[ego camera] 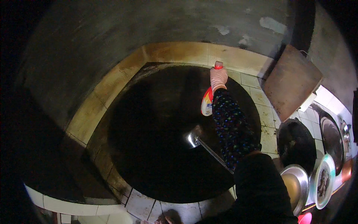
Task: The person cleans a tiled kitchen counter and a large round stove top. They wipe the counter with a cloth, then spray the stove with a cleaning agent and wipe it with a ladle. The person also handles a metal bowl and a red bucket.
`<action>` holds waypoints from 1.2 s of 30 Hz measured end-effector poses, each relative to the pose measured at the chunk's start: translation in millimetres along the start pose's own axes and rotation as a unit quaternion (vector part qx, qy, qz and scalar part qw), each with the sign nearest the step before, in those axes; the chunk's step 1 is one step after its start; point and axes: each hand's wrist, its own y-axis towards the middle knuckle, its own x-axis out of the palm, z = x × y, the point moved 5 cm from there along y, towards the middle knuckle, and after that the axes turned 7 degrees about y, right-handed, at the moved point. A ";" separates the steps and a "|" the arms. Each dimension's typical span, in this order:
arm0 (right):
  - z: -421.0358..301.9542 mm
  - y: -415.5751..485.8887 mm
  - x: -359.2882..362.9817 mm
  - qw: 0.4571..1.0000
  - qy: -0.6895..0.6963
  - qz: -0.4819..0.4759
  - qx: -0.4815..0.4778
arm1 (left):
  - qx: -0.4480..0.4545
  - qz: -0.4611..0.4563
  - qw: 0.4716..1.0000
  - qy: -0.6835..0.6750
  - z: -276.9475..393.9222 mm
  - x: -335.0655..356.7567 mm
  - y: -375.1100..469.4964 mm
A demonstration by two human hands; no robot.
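My right hand [219, 77], in a pale pink glove, grips a red, yellow and white spray bottle [207, 104] by its neck, over the far right part of a very large dark wok [156, 123]. The bottle's red nozzle shows beyond my fingers, and its body hangs beside my patterned sleeve. A metal ladle [193, 140] with a long handle is in the wok, its handle running under my forearm. What seem to be the fingers of my left hand [165, 219] show dimly at the bottom edge, by the tiled rim; whether they hold anything is unclear.
Stained tiles [179, 53] surround the wok. A wooden board [292, 82] leans at the right. Beyond it are a smaller dark wok [296, 142] and a round pan [332, 140]. A metal basin [304, 179] and a pale bowl with dark contents [330, 162] stand at the lower right.
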 end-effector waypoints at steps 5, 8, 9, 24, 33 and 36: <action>28.0 39.2 -63.6 0.997 -0.045 0.046 0.030 | 0.014 0.016 1.000 -0.003 3.6 -2.8 2.3; 44.6 52.3 -104.4 0.995 -0.004 0.089 0.049 | 0.022 0.016 1.000 -0.005 7.0 -5.6 4.2; 49.8 56.5 -115.4 0.994 0.007 0.093 0.059 | 0.023 0.017 1.000 -0.007 7.8 -6.7 4.2; 75.3 113.9 -217.3 0.987 0.117 0.084 0.075 | -0.003 -0.022 0.995 -0.093 19.5 -24.5 -1.6; 41.8 97.1 -192.8 0.976 0.164 -0.126 0.061 | -0.092 -0.140 0.916 -0.364 -83.3 25.3 -28.5; 37.3 92.2 -189.5 0.971 0.156 -0.167 0.069 | 0.066 0.096 0.991 -0.062 -80.5 10.0 -31.2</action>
